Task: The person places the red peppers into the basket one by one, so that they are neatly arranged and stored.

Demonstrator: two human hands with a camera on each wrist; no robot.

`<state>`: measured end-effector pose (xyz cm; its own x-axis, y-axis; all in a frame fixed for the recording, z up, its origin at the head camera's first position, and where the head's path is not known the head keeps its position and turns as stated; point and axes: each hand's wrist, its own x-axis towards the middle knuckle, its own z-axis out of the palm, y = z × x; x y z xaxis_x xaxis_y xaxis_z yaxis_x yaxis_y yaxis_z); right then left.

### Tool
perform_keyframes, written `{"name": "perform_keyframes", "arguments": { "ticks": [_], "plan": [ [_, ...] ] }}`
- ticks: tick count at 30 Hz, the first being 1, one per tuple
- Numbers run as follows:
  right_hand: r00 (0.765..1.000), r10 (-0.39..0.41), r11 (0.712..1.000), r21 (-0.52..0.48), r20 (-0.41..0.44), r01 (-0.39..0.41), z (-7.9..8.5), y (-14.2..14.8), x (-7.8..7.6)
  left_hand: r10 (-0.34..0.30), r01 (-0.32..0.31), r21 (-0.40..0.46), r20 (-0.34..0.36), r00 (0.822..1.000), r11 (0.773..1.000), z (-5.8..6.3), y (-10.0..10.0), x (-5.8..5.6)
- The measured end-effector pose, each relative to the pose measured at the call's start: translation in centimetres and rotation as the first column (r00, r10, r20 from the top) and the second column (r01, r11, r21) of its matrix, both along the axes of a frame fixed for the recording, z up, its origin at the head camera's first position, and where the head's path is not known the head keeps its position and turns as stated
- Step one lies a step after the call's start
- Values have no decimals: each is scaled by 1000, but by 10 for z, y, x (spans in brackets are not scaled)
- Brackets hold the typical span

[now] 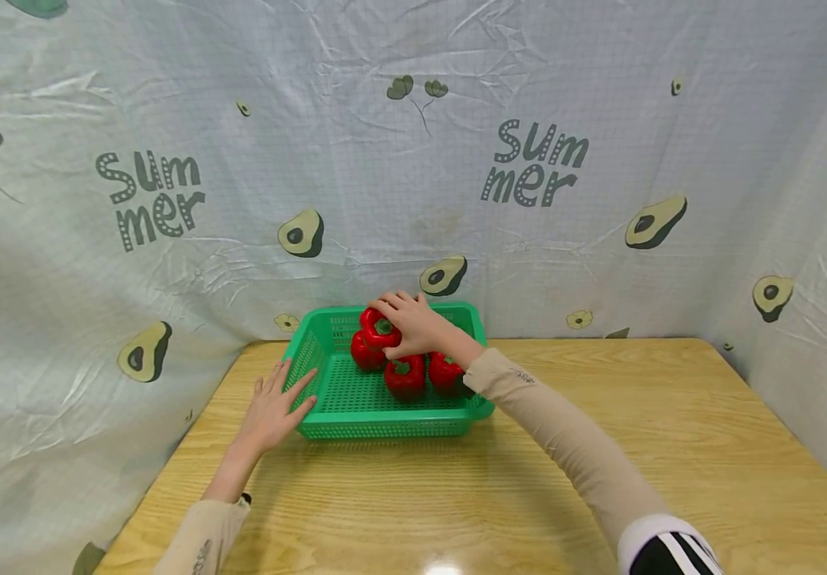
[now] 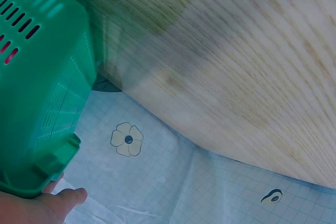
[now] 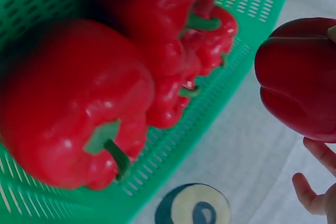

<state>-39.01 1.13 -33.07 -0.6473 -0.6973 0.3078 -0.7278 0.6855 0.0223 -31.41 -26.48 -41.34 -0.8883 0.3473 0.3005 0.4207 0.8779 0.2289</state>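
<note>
Right hand (image 1: 413, 323) curled round a red bell pepper (image 1: 379, 329) and held it above the far part of the green plastic basket (image 1: 320, 363), fingers wrapped over the top of the fruit; in the right wrist view the gripped pepper (image 3: 299, 77) hung clear of the basket's far rim, with fingertips (image 3: 310, 195) showing below it. Three more red bell peppers lay inside the basket: one (image 1: 365, 353) toward its far left, one (image 1: 405, 377) at the middle of its floor, and one (image 1: 445, 372) just to the right of that, partly covered by the beige sleeve (image 1: 571, 439). Left hand (image 1: 271, 409) rested flat and relaxed, fingers straight, against the basket's left wall, gripping nothing; the left wrist view showed a fingertip (image 2: 68, 198) touching the basket's lower corner (image 2: 47, 129). That basket sat on the wooden surface (image 1: 600, 495) near its far edge, just in front of a pale cloth backdrop (image 1: 385, 160) printed with avocados and the word "Summer".
</note>
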Motion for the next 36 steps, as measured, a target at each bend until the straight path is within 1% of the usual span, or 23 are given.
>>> {"name": "perform_keyframes", "arguments": {
  "ticks": [3,6,9,13,17,22,28,32,36],
  "plan": [
    [999,-8,1000,15,46,7,-6,-3,-4,-3,4,13,-17,1000,1000,-1,0,0],
    [997,-27,999,36,70,25,-11,-8,-8,-5,5,21,-31,1000,1000,-2,0,-1],
    [995,-44,998,48,94,40,-16,-13,-11,-3,4,21,-23,1000,1000,-1,0,-1],
    [988,-56,997,63,142,47,-22,-19,-14,2,-2,9,8,1000,1000,-1,0,-2],
    [982,-71,994,97,178,54,-29,-24,-15,6,-6,-6,14,1000,1000,-1,0,-2],
    [981,-89,989,136,174,65,-35,-29,-15,3,-4,1,6,1000,1000,-2,0,-3],
    [986,-92,974,217,138,60,-39,-34,-16,2,-1,11,-12,1000,1000,-2,-1,-2],
    [990,-89,960,275,109,56,-44,-36,-17,3,-3,5,-5,1000,1000,-1,-1,-2],
    [992,-82,954,295,100,50,-52,-37,-19,5,-5,-9,10,1000,1000,-1,0,-2]
  ]
}}
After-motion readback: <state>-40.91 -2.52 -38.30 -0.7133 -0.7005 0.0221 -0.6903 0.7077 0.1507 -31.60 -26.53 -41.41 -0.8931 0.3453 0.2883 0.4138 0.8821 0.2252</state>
